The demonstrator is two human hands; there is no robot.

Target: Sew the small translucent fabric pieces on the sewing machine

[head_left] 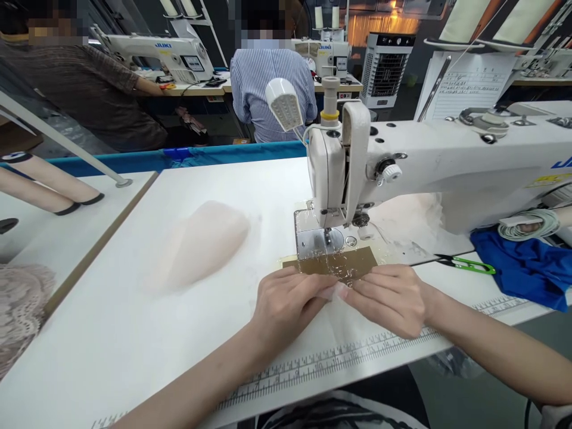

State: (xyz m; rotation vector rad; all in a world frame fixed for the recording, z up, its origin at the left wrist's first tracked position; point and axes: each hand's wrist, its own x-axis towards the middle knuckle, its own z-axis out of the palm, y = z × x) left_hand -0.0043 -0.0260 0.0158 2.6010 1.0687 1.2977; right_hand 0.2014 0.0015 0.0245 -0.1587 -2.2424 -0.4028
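Just in front of the needle of a white sewing machine (pixel 330 161), both of my hands pinch a thin, sheer whitish piece of fabric (pixel 328 292). My left hand (pixel 288 298) has its fingertips closed on the fabric's left side. My right hand (pixel 391 298) grips it from the right, the two thumbs almost meeting. Behind the fingers lies a brown strip (pixel 361 260) at the metal needle plate (pixel 306 235), with loose thread bits on it. A sheer pale fabric piece (pixel 210 244) rests flat on the table to the left.
Green-handled thread snips (pixel 473 265) and a blue cloth (pixel 527 265) lie on the right. A printed ruler (pixel 322 366) runs along the front edge of the white table (pixel 111 333). Lace (pixel 22 310) sits at far left. Two people work at machines beyond.
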